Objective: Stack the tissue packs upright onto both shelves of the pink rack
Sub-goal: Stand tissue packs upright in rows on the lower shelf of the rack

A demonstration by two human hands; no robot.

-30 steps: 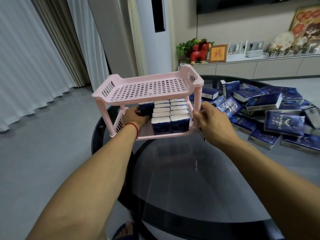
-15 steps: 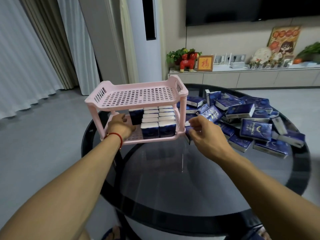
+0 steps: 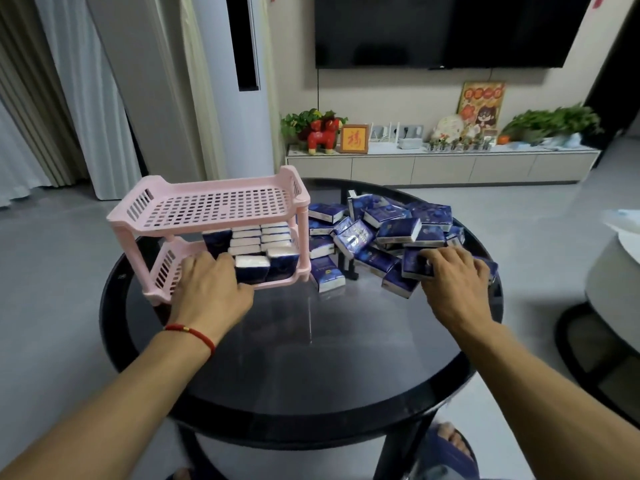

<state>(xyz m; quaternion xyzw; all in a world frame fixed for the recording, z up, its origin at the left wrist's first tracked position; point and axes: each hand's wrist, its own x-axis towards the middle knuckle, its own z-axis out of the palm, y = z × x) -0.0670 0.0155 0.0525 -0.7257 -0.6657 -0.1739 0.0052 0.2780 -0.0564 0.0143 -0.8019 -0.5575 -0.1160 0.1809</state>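
The pink rack stands at the left of the round black glass table. Its top shelf holds nothing. Several blue and white tissue packs stand upright on the right half of its lower shelf. My left hand rests on the lower shelf's front edge, fingers against the upright packs. A loose heap of blue tissue packs lies on the table to the right of the rack. My right hand is down on the heap's near right side, fingers closed around one blue pack.
A second table's rim shows at the right edge. Behind stand a low white TV cabinet with ornaments and plants, a wall TV, and a tall white air conditioner. My slippered foot is under the table's near edge.
My right hand left the rack's right side and moved right onto the heap, closing on a pack. My left hand stayed at the lower shelf. The camera tilted up.
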